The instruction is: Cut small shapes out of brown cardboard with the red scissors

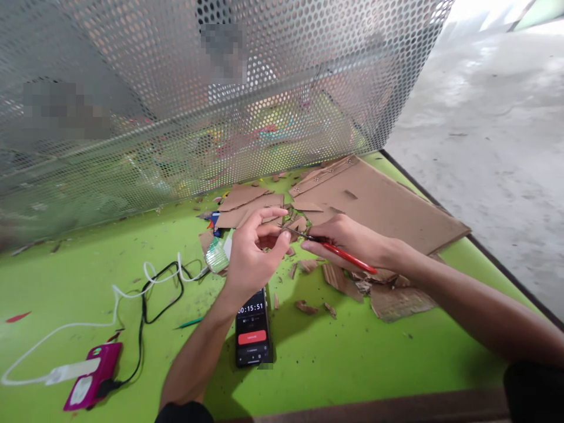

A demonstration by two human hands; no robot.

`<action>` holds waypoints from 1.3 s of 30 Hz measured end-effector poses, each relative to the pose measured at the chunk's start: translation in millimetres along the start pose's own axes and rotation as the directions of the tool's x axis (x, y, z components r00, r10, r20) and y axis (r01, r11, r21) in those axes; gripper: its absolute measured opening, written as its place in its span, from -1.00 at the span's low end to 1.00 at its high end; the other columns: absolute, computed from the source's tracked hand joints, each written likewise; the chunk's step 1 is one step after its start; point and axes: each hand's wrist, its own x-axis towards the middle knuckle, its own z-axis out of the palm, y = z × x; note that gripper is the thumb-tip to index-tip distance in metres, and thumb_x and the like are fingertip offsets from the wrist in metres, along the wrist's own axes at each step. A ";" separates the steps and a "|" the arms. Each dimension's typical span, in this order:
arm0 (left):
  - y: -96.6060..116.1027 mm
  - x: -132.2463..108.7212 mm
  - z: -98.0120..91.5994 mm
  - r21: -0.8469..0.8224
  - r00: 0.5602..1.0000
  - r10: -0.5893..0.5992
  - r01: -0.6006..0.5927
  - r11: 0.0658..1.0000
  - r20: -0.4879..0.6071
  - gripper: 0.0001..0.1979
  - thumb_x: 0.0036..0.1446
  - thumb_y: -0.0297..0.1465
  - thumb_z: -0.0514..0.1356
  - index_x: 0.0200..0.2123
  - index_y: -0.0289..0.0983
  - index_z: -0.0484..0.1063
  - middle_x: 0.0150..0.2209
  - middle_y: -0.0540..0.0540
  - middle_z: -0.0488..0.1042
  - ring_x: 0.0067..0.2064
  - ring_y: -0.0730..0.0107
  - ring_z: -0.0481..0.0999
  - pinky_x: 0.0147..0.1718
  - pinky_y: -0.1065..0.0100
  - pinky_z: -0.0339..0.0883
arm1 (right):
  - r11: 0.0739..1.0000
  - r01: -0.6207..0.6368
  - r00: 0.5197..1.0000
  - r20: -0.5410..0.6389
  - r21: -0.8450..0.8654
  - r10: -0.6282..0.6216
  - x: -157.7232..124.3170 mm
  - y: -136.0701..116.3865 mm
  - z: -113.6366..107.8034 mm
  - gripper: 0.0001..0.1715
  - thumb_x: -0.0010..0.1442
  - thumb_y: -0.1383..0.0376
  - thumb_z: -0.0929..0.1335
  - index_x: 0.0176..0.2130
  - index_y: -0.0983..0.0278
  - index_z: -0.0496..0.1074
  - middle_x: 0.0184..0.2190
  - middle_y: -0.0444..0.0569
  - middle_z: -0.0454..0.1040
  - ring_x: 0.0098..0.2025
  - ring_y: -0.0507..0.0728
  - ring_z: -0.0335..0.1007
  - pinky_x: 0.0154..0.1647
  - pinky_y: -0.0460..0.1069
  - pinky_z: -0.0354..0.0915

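Note:
My right hand is closed around red-handled pliers, whose slim dark metal tip points left. That tip reaches the fingertips of my left hand. Thumb and fingers of the left hand are bent together at the tip; whatever small piece they pinch is too small to make out. Torn cardboard scraps lie below the right hand. Behind both hands is a large flat cardboard sheet, with smaller cardboard pieces to its left.
A phone showing a timer lies below my left wrist. To the left, white and black cables run to a magenta power strip. A blue glue gun lies near the cardboard. A perforated metal screen stands across the green table's back.

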 end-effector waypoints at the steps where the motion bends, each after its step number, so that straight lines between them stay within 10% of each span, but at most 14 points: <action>1: 0.0 0.0 0.1 -0.002 1.000 0.002 -0.002 1.000 0.001 -0.68 0.13 -0.46 0.31 -0.02 -0.24 0.46 -0.46 0.03 0.61 -0.49 0.44 0.63 -0.53 0.52 0.47 | 1.000 0.000 1.000 -0.002 0.003 0.000 -0.1 -0.1 0.1 -0.47 0.53 0.09 0.26 -0.46 0.25 0.24 -0.59 -0.28 0.10 -0.59 -0.06 -0.04 -0.51 -0.07 -0.01; 39: -1.4 -0.7 -2.8 -0.070 0.998 -0.024 0.021 0.997 -0.051 -0.69 0.18 -0.40 0.35 0.00 -0.24 0.49 -0.40 0.01 0.66 -0.48 0.48 0.63 -0.47 0.54 0.52 | 0.998 -0.043 0.999 -0.021 -0.037 0.042 0.7 -1.1 3.7 -0.50 0.49 0.01 0.29 -0.38 0.26 0.28 -0.51 -0.19 0.26 -0.51 -0.01 0.11 -0.42 -0.05 0.06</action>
